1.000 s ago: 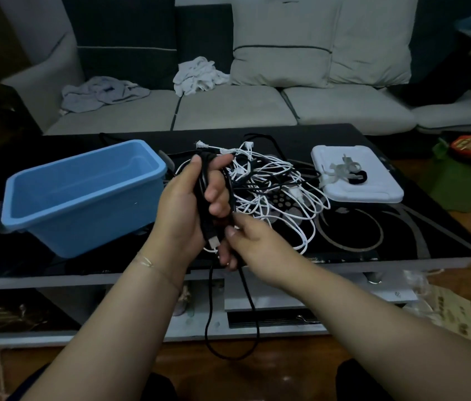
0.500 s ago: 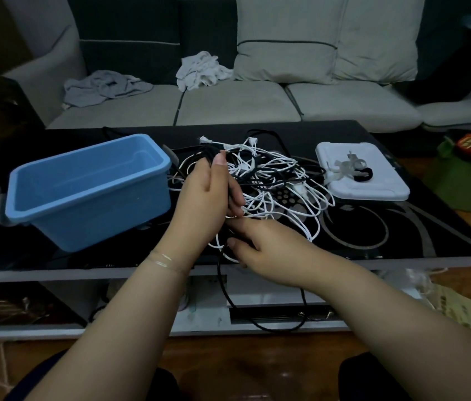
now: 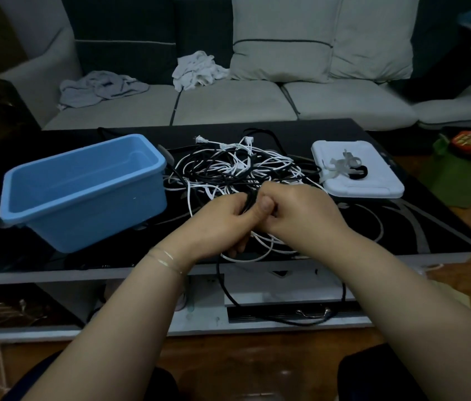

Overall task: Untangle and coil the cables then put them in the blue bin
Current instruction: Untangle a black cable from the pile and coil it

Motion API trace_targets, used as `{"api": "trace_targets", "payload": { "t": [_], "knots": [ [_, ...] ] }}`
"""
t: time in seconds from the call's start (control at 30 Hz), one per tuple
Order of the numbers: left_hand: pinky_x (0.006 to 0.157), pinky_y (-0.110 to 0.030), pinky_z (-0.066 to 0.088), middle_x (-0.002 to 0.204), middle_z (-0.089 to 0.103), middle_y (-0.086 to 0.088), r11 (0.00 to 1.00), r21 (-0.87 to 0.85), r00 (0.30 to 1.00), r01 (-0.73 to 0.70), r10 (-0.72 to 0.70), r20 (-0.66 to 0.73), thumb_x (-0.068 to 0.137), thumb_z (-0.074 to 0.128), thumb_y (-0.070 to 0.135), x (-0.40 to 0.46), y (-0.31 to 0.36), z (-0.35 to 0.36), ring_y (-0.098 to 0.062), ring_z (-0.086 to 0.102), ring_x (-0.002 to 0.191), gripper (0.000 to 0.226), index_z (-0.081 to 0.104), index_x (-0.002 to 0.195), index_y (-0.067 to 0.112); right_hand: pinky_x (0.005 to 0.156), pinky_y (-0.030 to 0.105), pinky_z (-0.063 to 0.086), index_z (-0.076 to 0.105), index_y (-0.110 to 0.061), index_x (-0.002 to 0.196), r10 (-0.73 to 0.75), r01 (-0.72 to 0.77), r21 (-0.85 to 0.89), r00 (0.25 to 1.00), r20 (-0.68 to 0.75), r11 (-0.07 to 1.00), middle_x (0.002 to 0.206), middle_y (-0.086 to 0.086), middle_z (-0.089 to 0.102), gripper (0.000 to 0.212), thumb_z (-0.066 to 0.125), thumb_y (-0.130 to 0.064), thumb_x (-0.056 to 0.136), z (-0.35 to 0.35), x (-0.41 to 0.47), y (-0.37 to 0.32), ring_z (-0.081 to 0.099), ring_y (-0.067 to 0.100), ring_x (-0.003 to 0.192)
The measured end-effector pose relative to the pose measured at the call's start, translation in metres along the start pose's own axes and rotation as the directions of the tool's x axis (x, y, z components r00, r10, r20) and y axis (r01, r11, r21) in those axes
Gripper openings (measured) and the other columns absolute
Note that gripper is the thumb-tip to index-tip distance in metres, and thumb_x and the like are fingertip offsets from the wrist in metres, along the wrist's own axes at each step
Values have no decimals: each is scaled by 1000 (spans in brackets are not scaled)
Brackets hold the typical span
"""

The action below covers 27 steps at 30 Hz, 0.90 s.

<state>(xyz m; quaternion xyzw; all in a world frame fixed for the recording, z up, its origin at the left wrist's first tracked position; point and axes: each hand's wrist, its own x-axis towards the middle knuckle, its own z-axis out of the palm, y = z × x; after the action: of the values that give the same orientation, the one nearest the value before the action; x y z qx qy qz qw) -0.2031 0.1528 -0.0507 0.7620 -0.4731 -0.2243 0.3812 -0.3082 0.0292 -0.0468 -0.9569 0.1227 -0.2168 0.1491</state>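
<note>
Black cable (image 3: 250, 198) — between (curled) fingers (image 3: 266, 204)

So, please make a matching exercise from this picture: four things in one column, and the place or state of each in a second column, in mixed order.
Things:
1. blue bin
2. black cable
3. white lid
4. white cloth

Places or states:
a. lies on the sofa seat
b. held in both hands, a loop hanging below the table edge
c. on the table's right part, with ties on top
d. on the table's left part, nothing inside

Pairs: 1-d, 2-b, 3-c, 4-a
</note>
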Motion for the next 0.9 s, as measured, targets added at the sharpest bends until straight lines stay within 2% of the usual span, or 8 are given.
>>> {"api": "trace_targets", "payload": {
  "t": [0.2,0.37,0.47,0.53,0.57,0.67,0.77,0.9],
  "knots": [
    [39,-17,36,43,50,4,992,-126,992,13,3,125,82,74,39,0,2,-1,-10,45,35,26,62,93,18,72,34,51,63,-27,80,83,-83,528,996,24,845,78,-6,67,11,72,-34,79,-13,8,27,63,7,74],
    [40,-18,36,38,47,4,953,-301,992,-34,69,108,81,66,40,0,7,8,-9,43,32,44,62,112,9,71,25,48,67,-22,83,61,-53,632,998,9,773,76,-5,67,11,61,-20,92,-6,12,36,59,4,74],
    [40,-20,34,35,43,5,907,-401,987,-129,157,40,85,46,49,-3,15,8,-9,38,31,41,74,88,19,56,13,40,63,-20,81,89,-62,681,996,-4,730,59,-15,58,20,52,-21,97,2,14,38,50,-4,56],
    [40,-18,33,34,40,6,861,-476,980,-180,198,-13,90,31,55,-4,17,8,-8,36,31,58,75,69,25,50,19,37,61,-17,79,144,-103,717,990,3,689,57,-15,57,24,48,-22,99,5,14,41,43,5,52],
    [40,-17,33,36,41,5,824,-539,982,-176,186,-36,89,28,59,-4,17,7,-7,34,31,63,77,75,23,49,25,34,62,-18,79,153,-119,741,988,23,661,58,-13,58,26,46,-23,100,8,14,41,39,14,53],
    [37,-15,32,49,55,-2,615,-781,991,-111,123,-44,91,29,58,-1,14,4,-7,32,29,67,69,108,6,44,24,29,66,-25,78,145,-146,779,987,72,610,55,-6,46,34,42,-21,101,19,13,36,36,14,48],
    [36,-15,31,71,71,-5,427,-898,992,-105,112,-63,91,39,41,1,12,3,-5,33,29,50,64,109,2,42,13,30,55,-19,85,133,-170,734,985,109,657,45,-15,45,23,40,-19,103,30,11,24,38,-1,39],
    [41,-16,35,111,72,-12,405,-894,981,-192,55,-186,92,44,31,3,9,-3,-4,36,36,42,56,117,0,45,17,35,52,-18,121,102,-214,672,974,202,709,45,-18,49,24,38,-16,102,36,6,8,43,-1,41]
  ]
}}
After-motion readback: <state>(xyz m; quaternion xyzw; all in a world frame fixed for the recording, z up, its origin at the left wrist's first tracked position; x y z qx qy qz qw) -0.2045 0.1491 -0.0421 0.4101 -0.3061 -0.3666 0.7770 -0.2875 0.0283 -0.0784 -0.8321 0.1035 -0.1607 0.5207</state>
